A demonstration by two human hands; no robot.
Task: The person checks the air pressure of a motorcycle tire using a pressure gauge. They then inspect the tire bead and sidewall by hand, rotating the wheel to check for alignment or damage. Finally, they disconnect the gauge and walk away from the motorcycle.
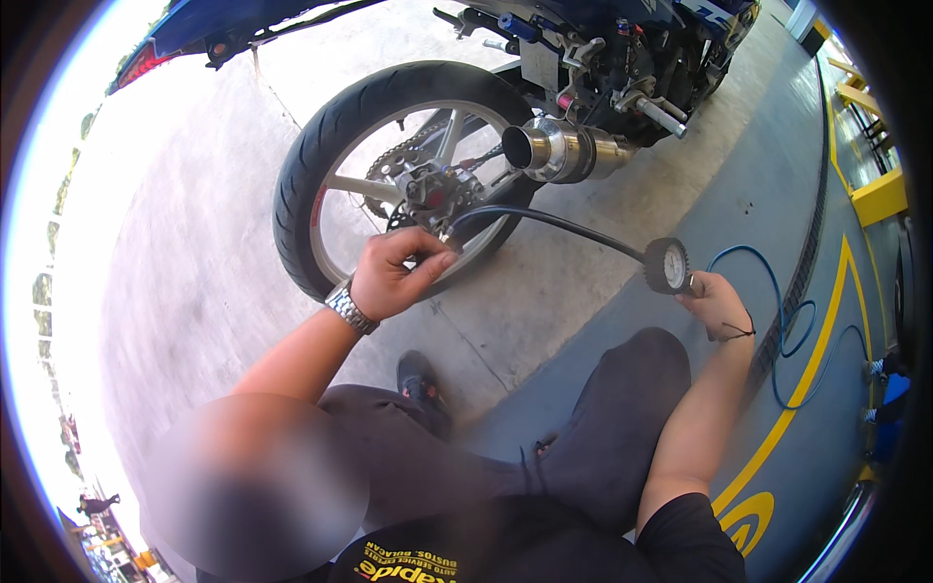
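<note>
Black hose [573, 225] is pinched by the left hand [400, 272] near the wheel [428, 189]; the gauge [668, 266] is gripped by the right hand [717, 303].

A round black pressure gauge with a ribbed rim and a white dial [673, 264] is held up off the floor, right of the motorcycle, its face turned to the right; the reading is too small to tell. A black, flexible rubber hose [573, 226] leaves the gauge and arches leftward to a wheel with a black tyre and pale grey metal spokes [298, 199]. The hose's far end lies at the wheel's lower side, partly hidden. The wheel is upright above pale concrete, left of the concrete's blue-painted edge.
</note>
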